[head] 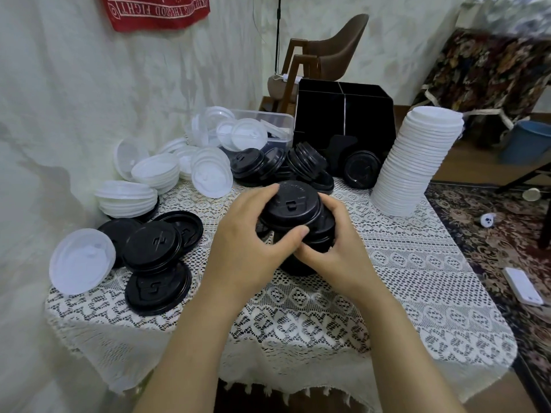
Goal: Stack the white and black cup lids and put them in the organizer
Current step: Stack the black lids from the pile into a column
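black lid stack (293, 216) sits in front of the organizer (343, 114), left hand (250, 248) and right hand (337, 257) gripping it, fingers curled round its sides, probably squaring the lids so they nest

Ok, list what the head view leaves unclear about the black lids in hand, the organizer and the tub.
Head view only.
- black lid stack: lower lids covered by the left hand and right hand; count unknown.
- organizer: compartments dark, walls hide any contents.
- clear tub: contents half hidden behind piled white lids.
- red banner: cut off by the top edge.
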### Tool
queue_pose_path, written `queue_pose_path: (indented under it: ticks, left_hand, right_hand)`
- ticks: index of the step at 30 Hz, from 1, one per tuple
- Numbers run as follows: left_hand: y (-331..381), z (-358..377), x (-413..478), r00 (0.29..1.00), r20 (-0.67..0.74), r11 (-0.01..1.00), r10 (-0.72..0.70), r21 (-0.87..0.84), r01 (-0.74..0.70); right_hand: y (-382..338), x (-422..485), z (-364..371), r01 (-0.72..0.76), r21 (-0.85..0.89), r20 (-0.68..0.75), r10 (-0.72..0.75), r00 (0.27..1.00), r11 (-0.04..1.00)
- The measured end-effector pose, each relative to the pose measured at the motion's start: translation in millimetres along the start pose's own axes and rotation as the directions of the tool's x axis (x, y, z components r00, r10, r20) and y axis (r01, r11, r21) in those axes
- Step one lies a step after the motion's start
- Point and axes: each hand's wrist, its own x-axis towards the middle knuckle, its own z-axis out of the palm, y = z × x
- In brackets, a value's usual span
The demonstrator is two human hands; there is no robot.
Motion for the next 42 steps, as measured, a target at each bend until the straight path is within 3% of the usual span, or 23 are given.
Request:
queue_pose_path:
  ticks: [11,24,33,42]
  left_hand:
    - [4.6,24.2,5.9,0.994,0.112,1.000,0.020,0.020,-0.022]
    - [0.7,25.1,4.7,0.988,0.145,0.998,-0.045,-0.024,0.049]
    - [4.1,26.0,4.0,0.984,0.172,0.999,-0.038,0.001,0.039]
    - [6.2,30.4,1.7,0.980,0.188,0.994,-0.059,-0.077,0.075]
  right_hand:
    - [4.9,1.5,-2.4,-0.020,0.050,-0.025,0.021,0.999,0.999]
    - [3.6,1.5,-3.5,-0.006,0.033,-0.022,0.006,1.000,0.999]
    - [4.9,-2.6,-8.8,-0.014,0.053,0.086,0.009,0.996,0.998]
    - [6.5,0.9,1.4,0.192,-0.146,-0.016,-0.196,0.981,0.971]
